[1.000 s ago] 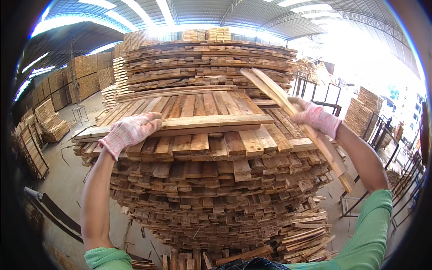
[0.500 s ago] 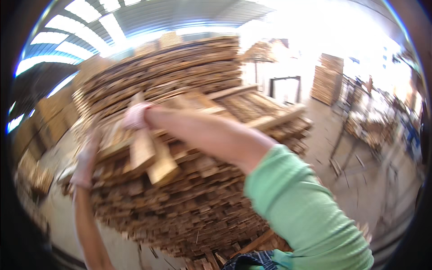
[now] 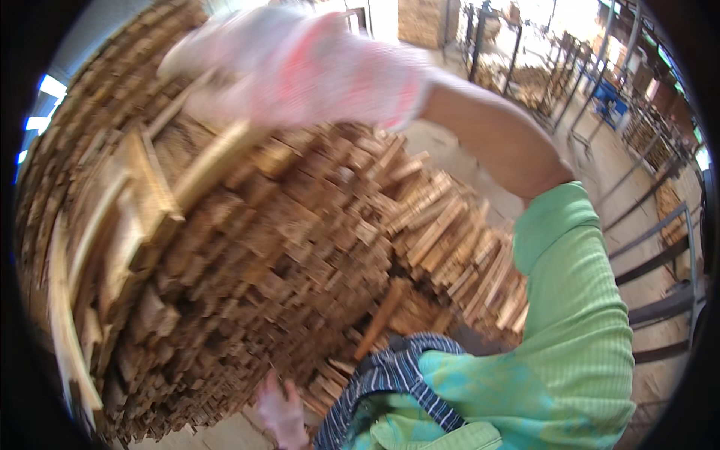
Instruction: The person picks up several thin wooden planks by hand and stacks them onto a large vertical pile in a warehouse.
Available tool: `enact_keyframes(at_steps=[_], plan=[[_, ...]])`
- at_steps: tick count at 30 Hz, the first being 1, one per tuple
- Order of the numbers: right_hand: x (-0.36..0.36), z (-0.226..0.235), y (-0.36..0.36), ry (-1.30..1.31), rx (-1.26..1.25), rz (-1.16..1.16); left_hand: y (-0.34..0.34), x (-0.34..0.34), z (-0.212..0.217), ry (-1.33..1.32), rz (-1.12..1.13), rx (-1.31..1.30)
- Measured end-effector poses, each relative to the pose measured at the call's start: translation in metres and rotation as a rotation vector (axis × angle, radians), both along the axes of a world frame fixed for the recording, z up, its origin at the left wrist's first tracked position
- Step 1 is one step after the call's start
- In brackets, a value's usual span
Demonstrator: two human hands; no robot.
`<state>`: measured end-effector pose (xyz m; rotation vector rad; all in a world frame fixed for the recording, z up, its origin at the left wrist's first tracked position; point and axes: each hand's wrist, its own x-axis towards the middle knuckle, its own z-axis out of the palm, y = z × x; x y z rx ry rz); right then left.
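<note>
My right hand (image 3: pixel 277 71), in a white and pink glove, stretches across the upper left, close to the camera and over the top of a big wood stack (image 3: pixel 262 262). It is smeared by motion, but thumb and fingers look apart, with a thin batten (image 3: pixel 178 105) showing between them. Another batten (image 3: pixel 214 169) runs beneath the wrist side of the hand. My left hand (image 3: pixel 281 412), gloved too, hangs low at the lower edge beside the stack, fingers spread and holding nothing. Loose boards (image 3: pixel 101 225) lie on the stack's top at the left.
Shorter split pieces (image 3: pixel 457 247) are piled against the stack's right side. Striped cloth (image 3: pixel 390 367) covers part of my body. Metal racks (image 3: pixel 660 262) stand along the right, with a blue object (image 3: pixel 611 105) farther back. A block of stacked wood (image 3: pixel 424 22) stands behind.
The view has swung down and to the right. My left hand has dropped from the stack's left end to low beside it. My right hand has come off the two protruding boards.
</note>
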<state>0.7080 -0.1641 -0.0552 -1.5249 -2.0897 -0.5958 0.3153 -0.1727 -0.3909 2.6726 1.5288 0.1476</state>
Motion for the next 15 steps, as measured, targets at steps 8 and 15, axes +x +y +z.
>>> enact_keyframes(at_steps=[8,15], plan=[[0.221,-0.3,-0.159,0.868,0.025,-0.781,0.017,0.033,-0.188,-0.152,-0.026,-0.853],[0.035,-0.623,-0.471,0.476,-1.759,-0.905,0.048,0.159,-0.198,-0.045,-0.365,-0.998]])
